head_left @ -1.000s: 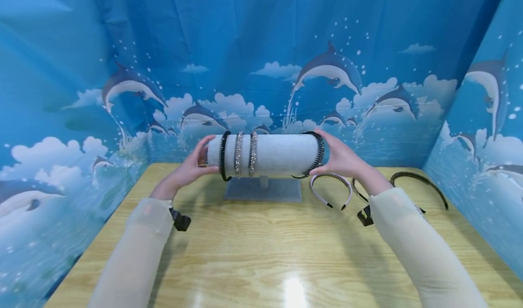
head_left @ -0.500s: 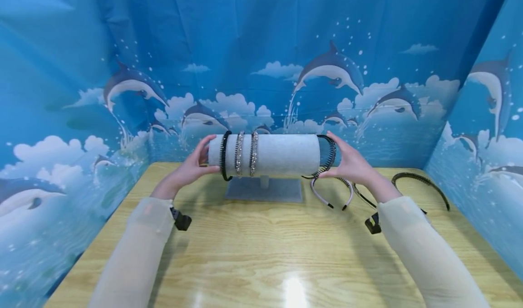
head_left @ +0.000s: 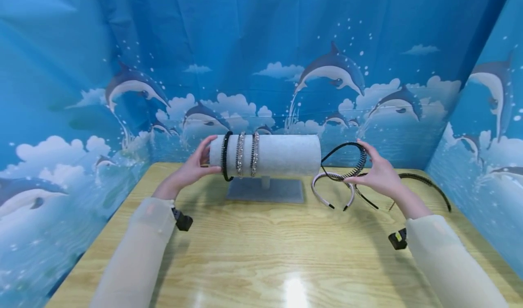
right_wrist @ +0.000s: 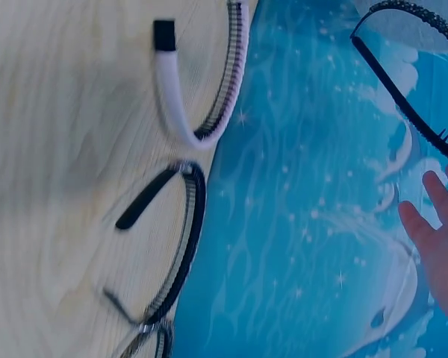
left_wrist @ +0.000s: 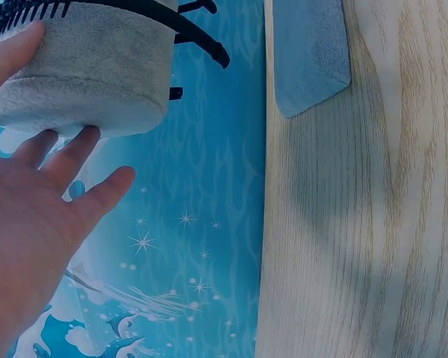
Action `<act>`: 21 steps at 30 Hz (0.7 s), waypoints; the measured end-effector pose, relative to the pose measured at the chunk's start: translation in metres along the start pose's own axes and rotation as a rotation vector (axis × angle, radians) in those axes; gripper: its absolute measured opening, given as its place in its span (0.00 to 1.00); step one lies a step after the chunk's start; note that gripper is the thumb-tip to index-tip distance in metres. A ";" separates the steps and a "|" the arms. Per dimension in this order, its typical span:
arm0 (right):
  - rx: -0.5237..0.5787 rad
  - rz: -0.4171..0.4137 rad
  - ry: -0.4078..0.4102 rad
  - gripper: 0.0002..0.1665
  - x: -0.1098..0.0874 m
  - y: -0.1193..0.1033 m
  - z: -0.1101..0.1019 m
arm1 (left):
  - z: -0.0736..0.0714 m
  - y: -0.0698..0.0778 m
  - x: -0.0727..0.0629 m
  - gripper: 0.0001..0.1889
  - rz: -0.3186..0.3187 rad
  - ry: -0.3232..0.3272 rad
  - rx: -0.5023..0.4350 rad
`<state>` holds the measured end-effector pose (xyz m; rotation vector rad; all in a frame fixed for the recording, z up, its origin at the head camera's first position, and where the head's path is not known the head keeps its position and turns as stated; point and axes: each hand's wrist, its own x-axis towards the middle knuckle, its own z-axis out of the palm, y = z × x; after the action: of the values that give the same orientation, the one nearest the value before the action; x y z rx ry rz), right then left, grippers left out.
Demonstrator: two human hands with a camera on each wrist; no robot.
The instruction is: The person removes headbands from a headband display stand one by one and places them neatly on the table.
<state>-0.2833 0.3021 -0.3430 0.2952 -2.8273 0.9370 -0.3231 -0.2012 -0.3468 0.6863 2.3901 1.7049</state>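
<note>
My left hand point(head_left: 189, 169) grips the left end of a grey velvet roll, the bar of a headband display stand point(head_left: 288, 154), with the thumb in front. In the left wrist view its fingertips meet the rounded end. A black toothed headband point(head_left: 224, 158) and two sparkly headbands point(head_left: 239, 156) sit around the roll's left half. Off the right end, my right hand point(head_left: 380, 174) holds a black toothed headband point(head_left: 362, 158) between thumb and fingers, its ends pointing left toward the roll. In the right wrist view this headband point(right_wrist: 403, 101) shows a glittery stretch.
A white headband point(head_left: 314, 188) lies on the wooden table point(head_left: 261, 249) right of the stand's base point(head_left: 245, 192). Beside it lie a black headband point(head_left: 367, 201) and a dark patterned one point(head_left: 433, 188). A blue dolphin curtain point(head_left: 245, 49) closes off the back and sides.
The right hand has drawn the black headband off the roll's right end, moving right and slightly down. The left hand stays at the left end, and the roll stays put.
</note>
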 end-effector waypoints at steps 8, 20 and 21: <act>0.026 -0.068 0.057 0.72 -0.033 0.010 -0.009 | -0.001 -0.001 0.001 0.48 0.003 0.007 0.002; 0.105 -0.116 0.062 0.71 -0.067 0.006 -0.006 | -0.001 -0.002 0.001 0.48 -0.003 0.003 -0.003; 0.097 -0.120 0.056 0.70 -0.069 0.004 -0.006 | -0.001 -0.002 0.001 0.47 -0.006 0.005 -0.001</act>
<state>-0.2165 0.3186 -0.3547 0.4380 -2.6843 1.0412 -0.3247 -0.2020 -0.3484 0.6749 2.3920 1.7071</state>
